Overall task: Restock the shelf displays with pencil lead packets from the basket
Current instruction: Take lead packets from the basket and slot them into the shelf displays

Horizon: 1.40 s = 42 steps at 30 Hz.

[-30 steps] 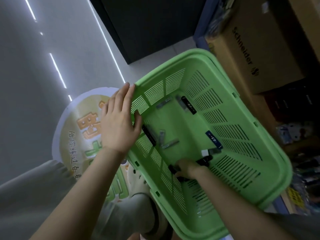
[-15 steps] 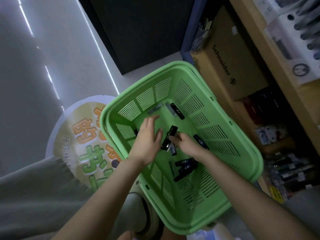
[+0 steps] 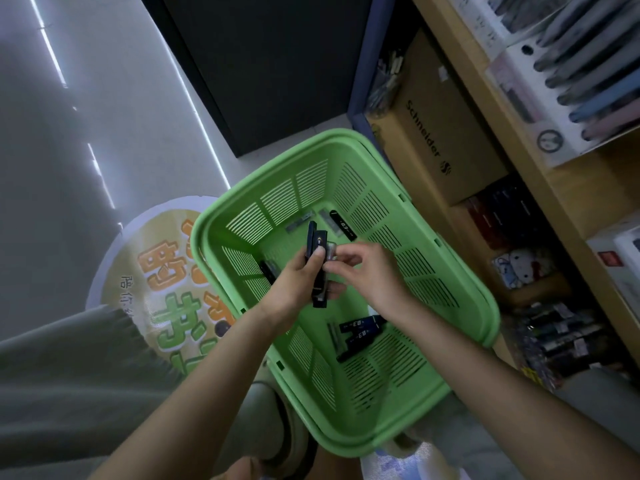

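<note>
- While you bend over the green basket (image 3: pixel 391 368), your left hand (image 3: pixel 298 282) grips a bundle of dark packets (image 3: pixel 317 244) above the basket floor, with the fingers curled round it.
- Your right hand (image 3: pixel 372 268) is just beside the left one, and its fingertips pinch a pale packet (image 3: pixel 330 252) against the bundle.
- On the basket floor a pair of packets (image 3: pixel 360 329) lies near you, and a single packet (image 3: pixel 343 226) lies at the far end.
- At your right stands a shelf (image 3: pixel 568 174), with a cardboard box (image 3: pixel 446 133) low in it.
</note>
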{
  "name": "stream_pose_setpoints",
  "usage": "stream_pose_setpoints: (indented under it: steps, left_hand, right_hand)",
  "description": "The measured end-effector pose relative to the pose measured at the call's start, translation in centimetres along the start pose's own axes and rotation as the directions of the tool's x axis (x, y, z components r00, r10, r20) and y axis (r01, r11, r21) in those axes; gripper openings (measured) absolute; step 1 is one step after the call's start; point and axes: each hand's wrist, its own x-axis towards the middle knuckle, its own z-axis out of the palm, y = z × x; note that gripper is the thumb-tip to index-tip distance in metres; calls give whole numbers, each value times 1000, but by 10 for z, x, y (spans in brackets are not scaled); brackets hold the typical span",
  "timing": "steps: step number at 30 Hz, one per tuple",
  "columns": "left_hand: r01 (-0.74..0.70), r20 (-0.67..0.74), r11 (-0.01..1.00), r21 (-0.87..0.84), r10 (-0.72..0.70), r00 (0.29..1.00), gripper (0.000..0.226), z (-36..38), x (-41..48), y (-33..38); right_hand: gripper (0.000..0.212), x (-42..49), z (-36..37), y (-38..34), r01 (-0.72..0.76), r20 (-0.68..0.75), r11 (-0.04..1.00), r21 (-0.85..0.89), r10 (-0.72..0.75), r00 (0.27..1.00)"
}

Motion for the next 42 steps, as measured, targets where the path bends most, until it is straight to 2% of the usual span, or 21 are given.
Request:
stream_pose_setpoints:
  steps: [1, 4, 6, 9, 12, 14, 16, 19, 22, 27, 28, 29, 31, 32, 35, 38, 40, 42]
  left_hand:
    - [3, 2, 1000, -9, -3, 1000, 23, -1, -2, 0]
    - [-12, 12, 999, -42, 12, 1000, 19, -5, -9, 6]
    - [-36, -20, 999, -32, 35, 999, 16, -9, -10, 11]
    - [-80, -91, 994, -74, 73, 993, 12, -19, -6, 18]
    - [-117, -169, 991, -65, 105, 980, 11, -32, 0, 21]
    - [-126, -207, 992, -24, 118, 971, 12, -39, 5, 22]
    - [-127, -223, 992, -15, 121, 967, 14, -41, 11, 21]
    - [-105, -223, 994, -12, 100, 970, 14, -39, 17, 22]
    - [-84, -218, 996, 12, 85, 972, 13, -37, 21, 24]
    - [-70, -234, 995, 64, 83, 969, 12, -41, 24, 28]
    - [-64, -240, 995, 72, 80, 968, 12, -42, 25, 28]
    - [-59, -245, 996, 73, 76, 966, 13, -43, 26, 29]
    - [-58, -255, 996, 63, 73, 964, 13, -44, 28, 28]
    - [-62, -256, 996, 60, 75, 964, 12, -44, 28, 27]
    - [-75, -243, 995, 70, 89, 966, 11, -39, 26, 26]
    - [-85, -251, 994, 69, 99, 963, 12, -38, 25, 27]
    - [-82, -273, 994, 68, 98, 957, 13, -40, 25, 28]
    - [-84, -286, 994, 69, 101, 953, 13, -42, 26, 29]
  right_hand:
    - [21, 0, 0, 2, 66, -55, 994, -84, -71, 996]
    - [19, 3, -1, 9, 285, -107, 955, -86, -293, 950]
    - [18, 10, -1, 18, 337, -147, 936, -102, -349, 925]
    - [21, 31, 5, 52, 174, -141, 965, -198, -203, 969]
    - [27, 45, 26, 94, 60, 55, 944, -325, -45, 997]
    - [29, 47, 43, 114, -12, 161, 935, -354, 73, 984]
    - [32, 49, 60, 126, -9, 273, 909, -417, 135, 952]
    - [37, 53, 81, 139, 55, 328, 889, -455, 110, 938]
    - [41, 55, 94, 145, 117, 259, 803, -585, 48, 965]
    - [20, 60, 101, 153, 203, 248, 669, -715, -29, 968]
    - [15, 62, 101, 156, 190, 231, 679, -709, -31, 972]
    - [10, 63, 99, 157, 123, 173, 732, -670, -8, 985]
    - [7, 65, 95, 157, -91, 26, 860, -502, 121, 992]
    - [10, 67, 95, 155, -173, 0, 898, -405, 189, 982]
    - [11, 70, 106, 143, -290, 45, 937, -195, 303, 952]
    - [21, 68, 121, 124, -378, 140, 925, -27, 378, 915]
    - [30, 70, 129, 118, -415, 201, 910, -26, 411, 889]
    - [39, 75, 136, 111, -449, 267, 888, -101, 459, 847]
